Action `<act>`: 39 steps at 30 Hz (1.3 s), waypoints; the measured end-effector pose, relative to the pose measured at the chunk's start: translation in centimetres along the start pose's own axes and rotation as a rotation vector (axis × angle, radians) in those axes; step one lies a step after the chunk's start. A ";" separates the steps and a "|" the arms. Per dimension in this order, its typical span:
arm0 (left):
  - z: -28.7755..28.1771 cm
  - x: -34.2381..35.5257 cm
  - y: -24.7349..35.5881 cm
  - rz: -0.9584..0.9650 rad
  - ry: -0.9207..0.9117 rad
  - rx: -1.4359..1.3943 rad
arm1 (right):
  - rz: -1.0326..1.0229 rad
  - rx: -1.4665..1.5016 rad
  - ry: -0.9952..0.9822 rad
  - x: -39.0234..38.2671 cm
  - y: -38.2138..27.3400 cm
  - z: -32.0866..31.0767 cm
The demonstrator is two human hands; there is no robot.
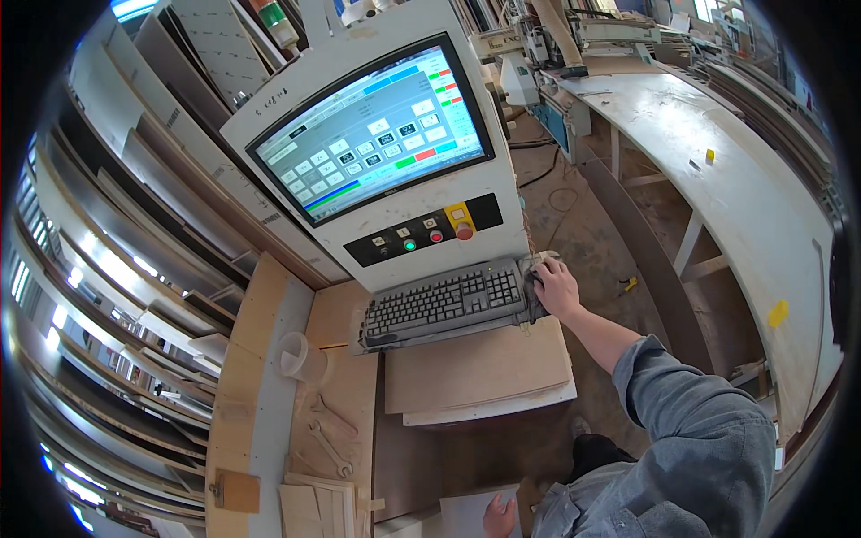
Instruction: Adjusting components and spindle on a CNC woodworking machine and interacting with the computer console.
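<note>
Working at the lit control screen (372, 130) looks under way, not finished: the right hand (557, 287) has its grip on the computer mouse (534, 275) beside the keyboard (444, 303); the left hand's (500, 517) I cannot tell.

The right arm (677, 386) stretches forward, right grip (556, 285) curled palm-down, the left grip (500, 517) low.

Left: sheet boards (103, 117) were ranged in rows | Lower left: translucent tub (312, 364) stood near two wrenches (330, 451) | Right: long pale table (740, 229) bore a yellow patch (778, 314) | Dusty floor (574, 238): small yellow object (630, 284) lay there
</note>
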State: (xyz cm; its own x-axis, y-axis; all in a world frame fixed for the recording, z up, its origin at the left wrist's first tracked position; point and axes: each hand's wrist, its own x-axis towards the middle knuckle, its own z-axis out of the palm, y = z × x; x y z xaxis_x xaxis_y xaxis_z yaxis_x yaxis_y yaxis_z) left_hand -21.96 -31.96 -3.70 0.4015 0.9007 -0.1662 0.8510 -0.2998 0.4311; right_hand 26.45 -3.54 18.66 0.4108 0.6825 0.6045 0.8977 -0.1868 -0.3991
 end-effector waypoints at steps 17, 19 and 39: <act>-0.8 0.1 1.0 -0.017 -0.008 -0.003 | -0.011 0.003 0.029 0.0 0.0 -0.1; -1.0 0.1 0.9 -0.003 -0.018 0.012 | -0.013 0.008 0.022 0.0 -0.1 -0.1; 0.8 1.0 -2.6 0.195 0.034 -0.079 | -0.009 -0.020 0.086 -0.1 -0.1 0.3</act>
State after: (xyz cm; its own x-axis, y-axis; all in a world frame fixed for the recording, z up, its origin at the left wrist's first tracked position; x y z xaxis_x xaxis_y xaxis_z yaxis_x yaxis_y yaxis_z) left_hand -23.53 -30.52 -5.73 0.5428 0.8388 -0.0433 0.7288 -0.4447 0.5206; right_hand 26.27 -3.37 18.39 0.4141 0.6211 0.6654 0.9041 -0.1958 -0.3799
